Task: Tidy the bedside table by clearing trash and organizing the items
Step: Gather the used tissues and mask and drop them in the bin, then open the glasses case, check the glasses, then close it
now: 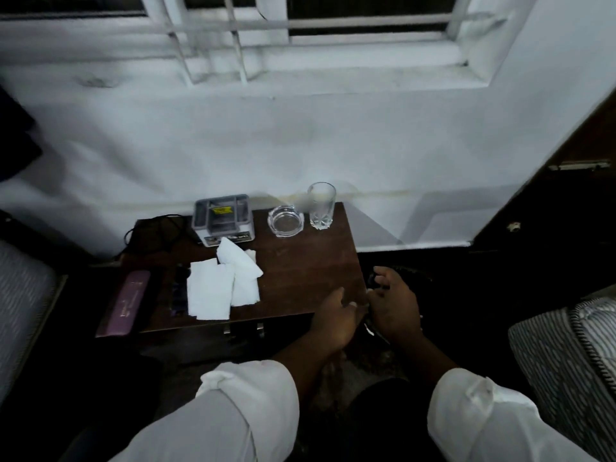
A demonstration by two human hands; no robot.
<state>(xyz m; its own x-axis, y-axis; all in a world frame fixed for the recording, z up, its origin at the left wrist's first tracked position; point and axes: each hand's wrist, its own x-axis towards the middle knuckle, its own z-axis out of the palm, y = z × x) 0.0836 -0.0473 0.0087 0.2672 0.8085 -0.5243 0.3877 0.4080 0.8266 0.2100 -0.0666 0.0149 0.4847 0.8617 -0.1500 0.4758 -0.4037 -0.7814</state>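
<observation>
The dark wooden bedside table (pixel 300 261) holds several white tissues (pixel 220 285) lying flat and crumpled at its front left. A dark object (pixel 178 291), partly hidden, lies under their left edge. A grey organiser box (pixel 223 216), a glass ashtray (pixel 286 220) and an empty drinking glass (pixel 321 205) stand along the back. My left hand (pixel 336 320) rests at the table's front right corner, fingers loosely apart, a tiny white scrap at its fingertips. My right hand (pixel 395 305) hovers just off the table's right edge with fingers curled downward; what it holds is hidden.
A purple case (pixel 128 301) lies along the table's left edge, and a black cable (pixel 160 228) coils at the back left. A dark, dim space (pixel 410 271) sits right of the table. Striped bedding (pixel 566 355) is at the right, a white wall behind.
</observation>
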